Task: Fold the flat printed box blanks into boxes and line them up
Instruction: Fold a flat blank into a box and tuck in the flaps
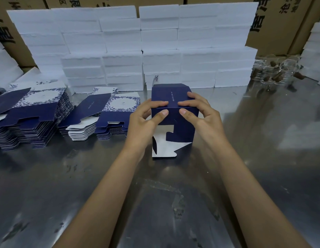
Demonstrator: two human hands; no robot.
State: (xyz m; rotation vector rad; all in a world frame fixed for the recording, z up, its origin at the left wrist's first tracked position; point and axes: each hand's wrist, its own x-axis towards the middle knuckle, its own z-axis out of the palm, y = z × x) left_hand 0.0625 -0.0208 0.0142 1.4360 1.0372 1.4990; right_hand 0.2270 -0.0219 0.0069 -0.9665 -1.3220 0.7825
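A dark blue printed box (175,122), partly folded, stands on the metal table (173,194) at the centre. Its lower flaps hang loose and show their white inside. My left hand (145,120) grips the box's left side, thumb on the front face and fingers over the top edge. My right hand (198,113) grips the right side the same way. Two stacks of flat blue-and-white box blanks lie to the left, one near the box (109,119) and a taller one at the far left (32,119).
A wall of white foam blocks (155,51) runs along the back of the table. Brown cartons (274,24) stand behind them. Clear glass items with brown stoppers (275,72) lie at the back right. More white blocks sit at the far right edge (315,51).
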